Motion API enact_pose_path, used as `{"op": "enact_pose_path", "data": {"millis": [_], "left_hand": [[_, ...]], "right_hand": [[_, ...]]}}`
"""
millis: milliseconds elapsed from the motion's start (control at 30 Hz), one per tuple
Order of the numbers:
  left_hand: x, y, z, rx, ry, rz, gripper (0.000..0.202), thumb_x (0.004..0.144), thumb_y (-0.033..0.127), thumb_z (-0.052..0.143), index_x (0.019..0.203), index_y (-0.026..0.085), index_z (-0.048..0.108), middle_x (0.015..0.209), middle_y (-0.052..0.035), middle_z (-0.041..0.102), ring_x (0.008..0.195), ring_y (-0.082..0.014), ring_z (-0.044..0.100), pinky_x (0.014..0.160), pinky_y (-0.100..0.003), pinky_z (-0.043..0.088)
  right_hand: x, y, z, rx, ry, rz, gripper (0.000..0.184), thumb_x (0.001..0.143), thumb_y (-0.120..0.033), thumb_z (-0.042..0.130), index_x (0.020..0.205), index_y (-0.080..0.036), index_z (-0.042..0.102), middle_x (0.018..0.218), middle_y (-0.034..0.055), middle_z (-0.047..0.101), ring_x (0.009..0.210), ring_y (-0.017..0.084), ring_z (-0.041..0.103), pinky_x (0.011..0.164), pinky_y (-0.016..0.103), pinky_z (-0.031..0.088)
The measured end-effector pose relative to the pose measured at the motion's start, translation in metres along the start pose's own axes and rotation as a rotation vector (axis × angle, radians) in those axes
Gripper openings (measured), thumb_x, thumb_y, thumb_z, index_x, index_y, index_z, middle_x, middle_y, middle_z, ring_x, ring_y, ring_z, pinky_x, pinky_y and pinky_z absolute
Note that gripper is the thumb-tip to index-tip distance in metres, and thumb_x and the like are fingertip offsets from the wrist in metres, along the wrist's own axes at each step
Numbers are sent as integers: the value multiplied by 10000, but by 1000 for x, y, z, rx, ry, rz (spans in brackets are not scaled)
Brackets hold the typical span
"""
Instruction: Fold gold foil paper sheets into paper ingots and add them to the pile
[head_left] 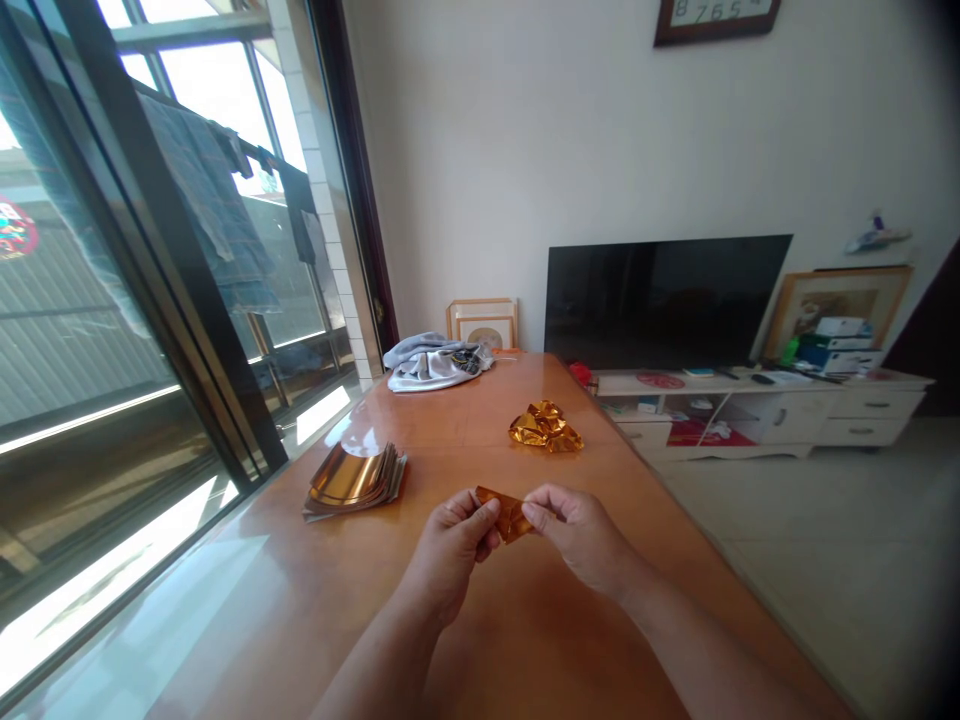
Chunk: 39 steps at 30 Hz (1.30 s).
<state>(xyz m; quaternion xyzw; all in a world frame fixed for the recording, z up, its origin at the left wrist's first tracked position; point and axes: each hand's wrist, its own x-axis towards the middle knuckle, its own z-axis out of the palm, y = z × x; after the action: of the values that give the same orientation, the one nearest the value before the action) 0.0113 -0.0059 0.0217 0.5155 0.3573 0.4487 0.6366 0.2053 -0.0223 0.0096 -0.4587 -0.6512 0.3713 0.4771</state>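
Between my two hands, just above the table, is a small folded piece of gold foil paper (510,518). My left hand (459,535) pinches its left end with thumb and fingers. At the right end, my right hand (574,525) grips it the same way. Beyond them, to the right, lie crumpled or folded gold foil pieces (546,428), touching neither hand. A curved stack of gold foil sheets (352,480) rests on the table to the left of my left hand. The fingertips partly hide the folded piece.
The brown wooden table (465,420) runs away from me, its right edge above a tiled floor. Grey cloth (436,362) is bunched at its far end. A glass sliding door (150,300) stands on the left, and a television (660,305) on a white cabinet (806,415) at the right.
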Motion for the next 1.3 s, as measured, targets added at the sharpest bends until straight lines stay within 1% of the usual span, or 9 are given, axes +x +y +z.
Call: {"op": "enact_pose_path", "data": {"millis": [467,533,600,700,833,900,1067,1233,1300], "left_hand": [[1,0,-3,125,47,46,367,809,480,720,699,160,580,567,23,533,518,-72,367,516,-217,246],[0,0,-3,162,39,66,365,824,481,702,694,160,587,579,16,546,524,-79,382,517,-225,253],[0,-1,-3,202,27,81,360,841,477,681,692,161,596,590,11,552,539,-89,405,526,-233,267],[0,-2,0,261,6,89,338,858,451,662,692,161,613,601,9,553,560,-98,420,548,-241,291],[0,-4,4,341,-17,108,297,862,414,660,714,157,642,625,-1,565,605,-117,456,594,-255,329],[-1,-3,6,364,-31,120,292,868,406,653,724,152,648,656,-15,592,634,-129,482,614,-263,345],[-2,-1,11,364,-55,116,260,856,376,667,736,146,649,679,-20,617,639,-127,492,612,-254,363],[-1,-6,16,239,-18,114,214,810,344,715,808,159,608,665,6,604,599,-110,503,580,-232,382],[0,-7,16,173,-8,129,226,790,322,734,849,171,576,695,10,619,611,-114,534,591,-234,409]], "right_hand": [[-1,-4,-1,89,-99,67,295,889,-458,625,938,-177,701,890,33,701,815,185,611,732,291,466],[-1,-3,-2,79,-44,69,304,875,-456,644,1000,-185,700,939,47,714,865,203,632,760,308,489],[0,-3,-4,29,75,56,328,858,-449,665,1061,-194,695,992,63,717,906,217,641,796,328,507],[-2,-8,-3,-70,187,43,333,866,-427,650,1106,-201,693,992,68,712,801,188,633,739,323,520],[-7,-13,8,-19,123,64,374,880,-366,612,1224,-224,645,1102,70,695,633,121,606,585,280,523],[-9,-11,14,34,93,74,396,874,-324,605,1256,-220,616,1142,80,686,635,118,636,591,284,547],[-9,-7,20,106,65,77,304,874,-283,594,1160,-182,622,895,48,720,737,180,722,709,326,591],[-10,-11,20,88,76,89,206,879,-285,585,1061,-200,628,842,29,717,706,190,734,586,274,566],[-10,-11,20,72,88,70,183,882,-279,581,1040,-200,627,824,24,713,704,186,730,597,276,571]]}}
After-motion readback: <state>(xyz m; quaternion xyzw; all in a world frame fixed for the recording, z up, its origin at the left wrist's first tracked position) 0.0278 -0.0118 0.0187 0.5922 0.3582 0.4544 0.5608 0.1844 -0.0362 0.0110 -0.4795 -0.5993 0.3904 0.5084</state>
